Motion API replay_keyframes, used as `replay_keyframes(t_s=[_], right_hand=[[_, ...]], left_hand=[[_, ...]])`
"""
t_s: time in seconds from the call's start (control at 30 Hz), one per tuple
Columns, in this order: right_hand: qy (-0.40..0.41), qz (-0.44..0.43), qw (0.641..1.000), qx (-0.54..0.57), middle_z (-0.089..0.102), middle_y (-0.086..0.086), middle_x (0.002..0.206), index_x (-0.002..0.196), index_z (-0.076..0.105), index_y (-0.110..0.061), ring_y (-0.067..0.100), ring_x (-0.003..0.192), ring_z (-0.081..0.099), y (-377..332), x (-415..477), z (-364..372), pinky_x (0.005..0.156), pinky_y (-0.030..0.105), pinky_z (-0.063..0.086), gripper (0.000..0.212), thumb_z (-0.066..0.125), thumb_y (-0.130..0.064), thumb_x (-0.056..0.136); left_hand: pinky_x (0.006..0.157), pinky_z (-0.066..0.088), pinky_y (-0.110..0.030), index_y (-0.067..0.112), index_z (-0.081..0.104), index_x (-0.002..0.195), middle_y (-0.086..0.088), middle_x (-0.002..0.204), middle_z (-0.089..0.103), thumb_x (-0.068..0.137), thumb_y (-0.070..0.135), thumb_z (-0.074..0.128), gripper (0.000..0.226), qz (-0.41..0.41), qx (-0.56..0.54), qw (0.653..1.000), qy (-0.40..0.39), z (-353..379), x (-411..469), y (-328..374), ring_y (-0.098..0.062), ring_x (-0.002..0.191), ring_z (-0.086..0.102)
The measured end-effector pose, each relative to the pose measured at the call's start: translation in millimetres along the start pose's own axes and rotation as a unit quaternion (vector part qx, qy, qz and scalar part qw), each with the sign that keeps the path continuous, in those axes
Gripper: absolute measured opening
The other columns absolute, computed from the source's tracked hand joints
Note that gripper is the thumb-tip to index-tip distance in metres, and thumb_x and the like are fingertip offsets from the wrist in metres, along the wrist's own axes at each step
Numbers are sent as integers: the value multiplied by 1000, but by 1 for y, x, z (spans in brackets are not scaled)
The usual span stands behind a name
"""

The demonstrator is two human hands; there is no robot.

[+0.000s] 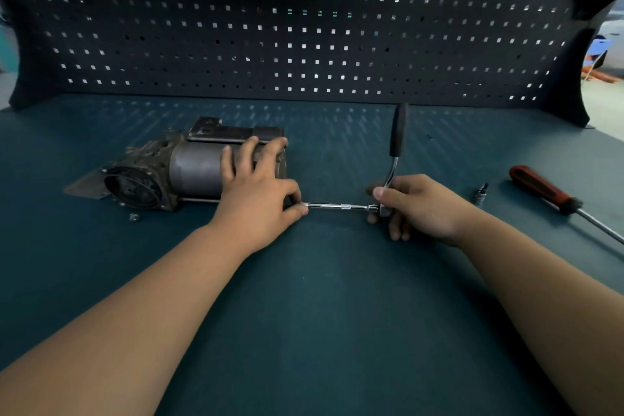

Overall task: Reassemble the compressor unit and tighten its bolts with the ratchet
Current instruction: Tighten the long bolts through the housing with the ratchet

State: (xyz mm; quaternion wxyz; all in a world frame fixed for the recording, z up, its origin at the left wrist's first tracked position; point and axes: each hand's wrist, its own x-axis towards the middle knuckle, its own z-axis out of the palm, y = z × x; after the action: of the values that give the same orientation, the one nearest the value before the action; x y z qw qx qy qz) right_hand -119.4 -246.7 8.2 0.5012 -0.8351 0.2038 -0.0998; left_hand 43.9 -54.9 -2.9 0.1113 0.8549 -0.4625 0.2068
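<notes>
While both forearms reach in over the bench [320, 297], the left hand [260, 186] lies palm down on the right end of the compressor [189, 169]. Three of its fingers are spread across the grey barrel and the dark block on top. Its thumb and forefinger curl down past the compressor's right face and pinch the left tip of a thin chrome bar [341, 206].

The bar runs level, straight out to the right of the compressor, just above the bench. Its far end meets the head of the ratchet [397, 135]. The right hand [415, 206] is closed round that head, thumb on top and fingers wrapped underneath, wrist low to the bench. The ratchet's chrome shank and black grip rise out of the fist and point away toward the pegboard [304, 27], at a right angle to the bar.

The compressor lies on its side, its round ribbed end turned to the near left with a flat bracket plate beside it. A small shiny fastener [134, 217] sits on the bench just in front of that round end; its kind is too small to tell.

Well to the right of the compressor, beyond the right hand, a short bit [481, 194] stands upright. Farther right lies a screwdriver [543, 189] with a red and black handle, its shaft running off toward the near right.
</notes>
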Motion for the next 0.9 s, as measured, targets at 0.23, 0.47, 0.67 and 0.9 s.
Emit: replay_keyframes(t_s=[0.23, 0.47, 0.67, 0.9], right_hand=[[38, 51, 996, -65, 70, 3, 65, 96, 62, -1, 15, 43, 50, -1, 7, 6, 42, 25, 41, 50, 35, -43, 101], [58, 14, 997, -44, 72, 0, 71, 101, 60, -1, 13, 47, 58, 0, 0, 9, 43, 24, 44, 34, 46, -32, 99], [63, -15, 998, -11, 66, -6, 59, 100, 65, -9, 12, 47, 61, -2, -5, 8, 43, 22, 45, 15, 55, -20, 97], [25, -85, 995, -46, 65, -7, 85, 109, 69, -20, 13, 58, 58, 0, -9, 4, 57, 19, 49, 27, 65, -3, 89]], left_hand=[[107, -16, -50, 41, 67, 86, 8, 155, 4, 79, 62, 59, 23, 3, -5, 1000, -12, -4, 0, 2, -26, 139, -8], [110, -13, -54, 42, 69, 88, 7, 155, 3, 82, 62, 57, 24, -5, 2, 1000, -25, -5, 0, 3, -29, 140, -7], [111, -11, -56, 42, 69, 89, 7, 155, 3, 82, 62, 57, 25, -7, 7, 1000, -29, -7, 0, 4, -31, 140, -7], [108, -15, -51, 40, 68, 85, 7, 155, 5, 82, 60, 60, 22, -10, 8, 1000, -14, -4, -1, 4, -29, 140, -6]])
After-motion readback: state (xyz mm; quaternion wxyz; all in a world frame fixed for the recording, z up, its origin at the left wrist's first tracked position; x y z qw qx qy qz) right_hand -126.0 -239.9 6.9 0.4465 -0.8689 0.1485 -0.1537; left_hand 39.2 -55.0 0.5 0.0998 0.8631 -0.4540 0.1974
